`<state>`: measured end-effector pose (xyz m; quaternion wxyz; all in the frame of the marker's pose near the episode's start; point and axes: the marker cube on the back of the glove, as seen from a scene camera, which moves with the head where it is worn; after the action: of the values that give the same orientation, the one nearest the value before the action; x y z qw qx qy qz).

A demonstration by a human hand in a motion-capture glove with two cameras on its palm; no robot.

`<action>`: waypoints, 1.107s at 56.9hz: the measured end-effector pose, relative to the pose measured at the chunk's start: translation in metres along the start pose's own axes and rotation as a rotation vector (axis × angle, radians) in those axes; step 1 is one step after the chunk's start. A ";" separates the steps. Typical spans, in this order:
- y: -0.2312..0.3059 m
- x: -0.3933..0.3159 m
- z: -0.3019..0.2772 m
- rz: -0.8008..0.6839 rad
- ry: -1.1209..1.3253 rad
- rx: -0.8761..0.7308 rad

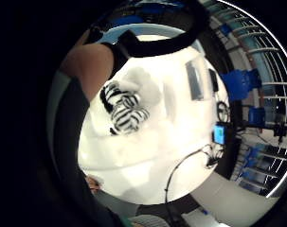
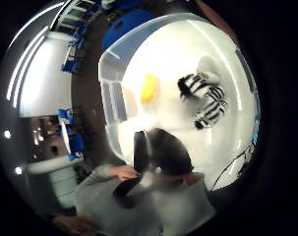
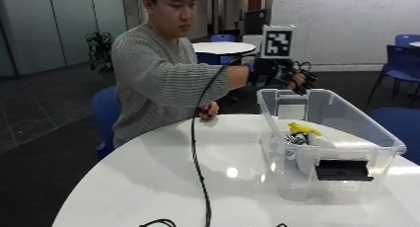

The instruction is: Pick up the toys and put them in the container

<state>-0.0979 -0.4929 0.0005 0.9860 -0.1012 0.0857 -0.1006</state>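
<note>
Clear plastic container [image 3: 367,138] already holds my zebra toy [image 3: 297,137] and yellow toy [image 3: 298,128]; my gloved right hand [image 3: 285,75] hovers above its far rim, toys directly below, fingers relaxed, holding nothing.

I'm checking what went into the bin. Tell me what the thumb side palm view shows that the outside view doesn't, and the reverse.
Only the thumb side palm view shows the zebra toy whole, lying on the container's floor apart from the yellow toy. Only the outside view shows the gloved right hand above the clear container and the bare left hand on the white table. Both show the two toys inside the container.
</note>
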 end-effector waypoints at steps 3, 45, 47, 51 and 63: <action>0.028 0.032 -0.004 -0.048 0.131 0.073; 0.374 -0.027 0.108 -0.072 -0.098 0.119; 0.387 -0.035 0.119 -0.051 -0.139 0.108; 0.404 -0.046 0.136 -0.019 -0.231 0.108; 0.434 -0.074 0.186 -0.010 -0.112 0.108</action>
<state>-0.0553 -0.0263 0.0969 0.9928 -0.0536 0.0243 -0.1041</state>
